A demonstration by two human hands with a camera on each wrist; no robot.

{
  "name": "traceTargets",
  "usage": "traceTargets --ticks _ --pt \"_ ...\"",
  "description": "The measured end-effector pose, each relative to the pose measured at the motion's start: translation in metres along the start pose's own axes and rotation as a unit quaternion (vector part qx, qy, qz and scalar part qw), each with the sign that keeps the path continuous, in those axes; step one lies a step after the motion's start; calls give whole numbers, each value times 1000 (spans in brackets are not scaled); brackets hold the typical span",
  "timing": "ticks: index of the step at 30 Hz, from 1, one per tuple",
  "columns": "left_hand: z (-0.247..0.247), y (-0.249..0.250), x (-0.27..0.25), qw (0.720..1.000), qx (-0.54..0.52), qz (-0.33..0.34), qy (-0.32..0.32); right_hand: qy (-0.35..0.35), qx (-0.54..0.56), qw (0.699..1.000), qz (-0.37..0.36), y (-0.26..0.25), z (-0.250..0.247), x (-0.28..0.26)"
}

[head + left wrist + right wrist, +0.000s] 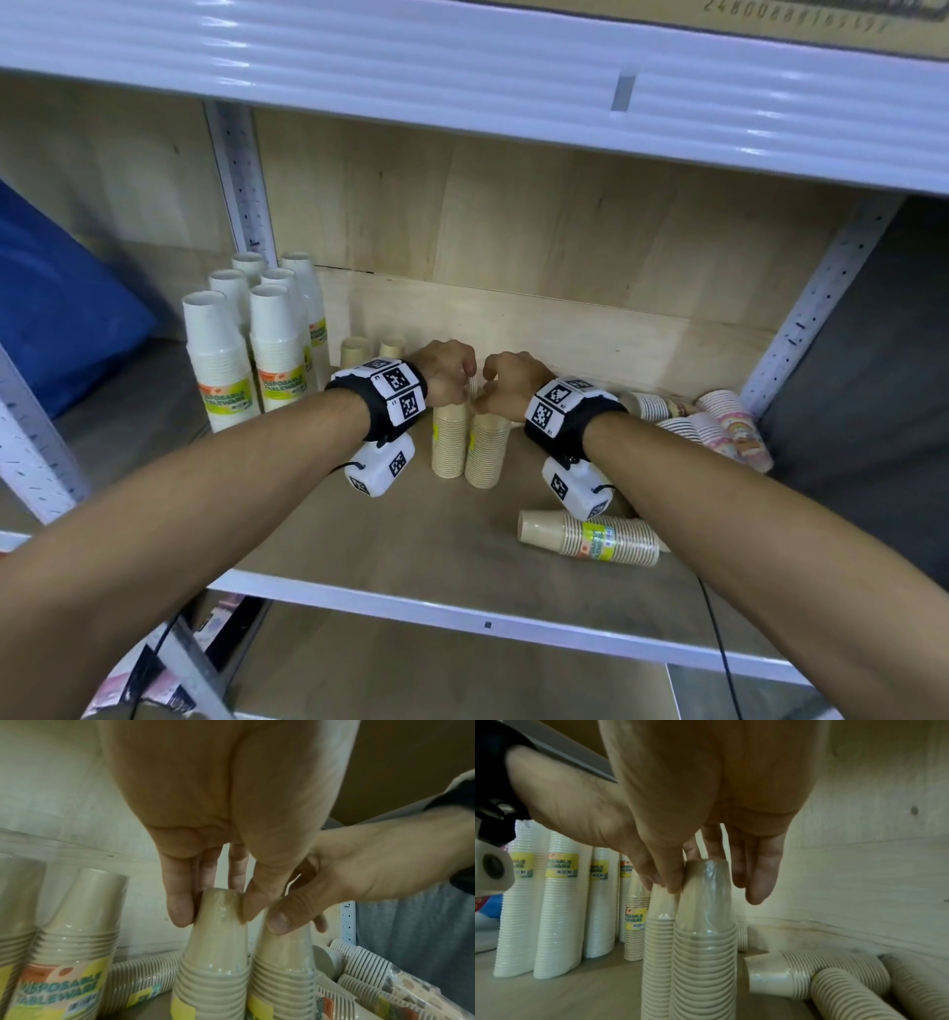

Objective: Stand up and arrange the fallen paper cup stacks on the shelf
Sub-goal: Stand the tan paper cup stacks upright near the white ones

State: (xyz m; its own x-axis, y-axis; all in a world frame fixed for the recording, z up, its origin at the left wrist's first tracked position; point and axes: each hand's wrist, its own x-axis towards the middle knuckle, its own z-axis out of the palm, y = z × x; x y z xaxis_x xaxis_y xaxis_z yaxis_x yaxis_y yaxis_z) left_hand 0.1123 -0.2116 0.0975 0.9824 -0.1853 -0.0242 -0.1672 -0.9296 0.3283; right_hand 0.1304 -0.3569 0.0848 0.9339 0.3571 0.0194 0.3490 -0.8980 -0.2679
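Two beige paper cup stacks stand upright side by side mid-shelf, wrapped in clear film. My left hand (462,380) pinches the top of the left stack (449,442) between thumb and fingers (180,912). My right hand (485,395) grips the top of the right stack (488,455), thumb on one side and fingers behind it. In the right wrist view the right hand (711,882) sits on its stack (706,933). One beige stack (590,537) lies fallen at the front right. More fallen stacks (729,426), some patterned, lie against the right upright.
Several tall white cup stacks (221,360) stand at the back left, with two short beige stacks (354,352) beside them. The wooden shelf board (411,539) is bare in front of my hands. The white upper shelf edge (462,67) hangs overhead. A blue bag (61,308) fills the left bay.
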Motion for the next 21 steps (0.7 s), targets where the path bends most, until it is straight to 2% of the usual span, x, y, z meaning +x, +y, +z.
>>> traceTargets --ticks 4,8,11,17,21 --pt "-1 -2 0 1000 -11 -8 4 -1 -11 999 36 0 -6 -5" --pt "-1 -7 2 999 -30 -28 15 -28 -27 999 5 -4 -6 -5" --pt "0 -12 2 998 -40 -35 20 -18 -34 999 -2 -4 -6 -5" --pt "1 -14 3 1000 -28 -7 2 -5 -35 999 27 -5 -6 -2" --pt "1 -16 4 998 -49 -13 22 -30 -40 999 -5 -9 -7 -1"
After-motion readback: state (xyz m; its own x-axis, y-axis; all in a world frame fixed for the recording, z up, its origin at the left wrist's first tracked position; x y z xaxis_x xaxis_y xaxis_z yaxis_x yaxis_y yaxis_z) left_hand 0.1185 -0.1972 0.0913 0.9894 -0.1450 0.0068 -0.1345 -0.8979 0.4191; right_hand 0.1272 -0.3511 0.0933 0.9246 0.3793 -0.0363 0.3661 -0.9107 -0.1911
